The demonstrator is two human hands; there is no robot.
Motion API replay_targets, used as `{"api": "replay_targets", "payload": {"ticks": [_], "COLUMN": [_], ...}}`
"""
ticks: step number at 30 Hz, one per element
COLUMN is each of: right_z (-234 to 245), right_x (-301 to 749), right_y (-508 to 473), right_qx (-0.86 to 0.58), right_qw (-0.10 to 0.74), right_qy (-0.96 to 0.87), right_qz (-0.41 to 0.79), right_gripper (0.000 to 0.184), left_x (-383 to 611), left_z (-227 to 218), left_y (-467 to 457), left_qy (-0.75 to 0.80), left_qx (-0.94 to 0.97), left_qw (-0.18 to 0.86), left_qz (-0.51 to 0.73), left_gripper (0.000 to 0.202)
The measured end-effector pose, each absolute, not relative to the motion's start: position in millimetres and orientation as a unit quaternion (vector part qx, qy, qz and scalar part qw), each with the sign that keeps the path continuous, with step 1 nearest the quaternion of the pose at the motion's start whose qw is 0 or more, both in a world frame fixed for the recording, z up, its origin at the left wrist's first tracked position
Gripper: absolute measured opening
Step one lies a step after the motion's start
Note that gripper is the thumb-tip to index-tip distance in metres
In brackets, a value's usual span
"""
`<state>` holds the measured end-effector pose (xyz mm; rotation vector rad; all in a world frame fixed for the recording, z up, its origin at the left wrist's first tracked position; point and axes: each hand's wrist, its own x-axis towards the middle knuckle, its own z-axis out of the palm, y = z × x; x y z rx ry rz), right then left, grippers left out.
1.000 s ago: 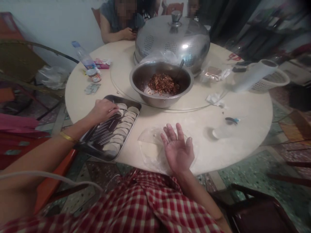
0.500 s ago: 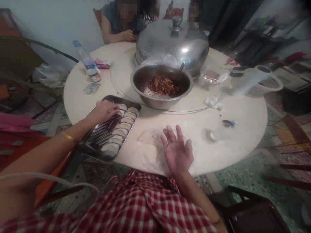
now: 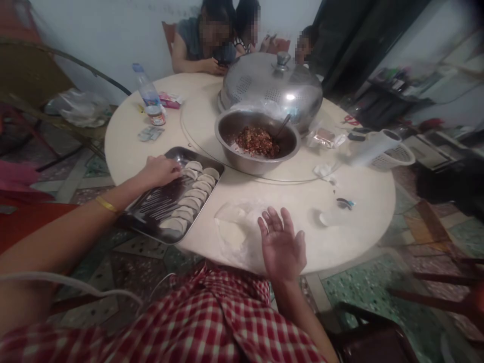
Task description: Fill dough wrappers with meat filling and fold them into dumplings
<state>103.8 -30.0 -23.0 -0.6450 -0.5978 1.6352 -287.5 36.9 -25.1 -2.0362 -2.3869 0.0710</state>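
Note:
My left hand point(image 3: 162, 170) hangs over the far end of a metal tray point(image 3: 145, 224), its fingers loosely bent and holding nothing that I can see. Just right of its fingertips lies a folded dumpling point(image 3: 189, 173). Several more dumplings point(image 3: 191, 202) form a row along the tray's right side. Palm up, my right hand point(image 3: 282, 244) is open and empty, fingers spread, above the table's near edge. Left of it, a pale dough wrapper point(image 3: 231, 233) lies with a clear plastic sheet point(image 3: 223, 214).
A steel bowl point(image 3: 242, 164) of chopped filling point(image 3: 259, 142) with a utensil stands before a large domed lid point(image 3: 260, 83). A bottle point(image 3: 145, 88) and jar point(image 3: 156, 116) stand left. A white basket point(image 3: 403, 159) is at right. People sit across the table point(image 3: 287, 194).
My left hand has drawn slightly left, away from the dumpling at the tray's far end. My right hand stays open, palm up. The whole view has shifted a little.

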Motion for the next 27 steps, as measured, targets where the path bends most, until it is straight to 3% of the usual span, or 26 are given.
{"api": "replay_targets", "payload": {"ticks": [6,13,15,17,20,27], "right_z": [-23.5,-34.5,-39.3,-43.1,-46.7,-51.4], "right_x": [106.5,116.0,121.6,126.7,131.3,132.0], "right_y": [-36.6,-44.1,-44.4,-43.7,-42.4,-33.7], "right_qx": [-0.282,-0.328,-0.361,-0.392,-0.422,-0.439], "right_qw": [0.600,0.569,0.521,0.487,0.467,0.430], "right_qy": [-0.277,-0.372,-0.438,-0.486,-0.528,-0.620], "right_qz": [0.696,0.656,0.637,0.611,0.570,0.488], "right_gripper": [0.041,0.030,0.027,0.024,0.021,0.022], "left_x": [-273.9,-211.8,-171.1,-130.5,-90.1,-86.2], "left_z": [-10.4,33.7,29.0,14.9,-14.5,-46.2], "left_y": [33.0,-23.3,-43.6,-59.3,-64.0,-31.3], "left_qy": [-0.759,-0.729,-0.640,-0.555,-0.517,-0.581], "left_qx": [-0.651,-0.675,-0.743,-0.803,-0.835,-0.803], "left_qw": [0.021,0.092,0.092,0.018,-0.044,0.012], "left_qz": [0.015,-0.067,-0.173,-0.217,-0.184,-0.129], "left_gripper": [0.028,0.048,0.044,0.039,0.035,0.036]}}
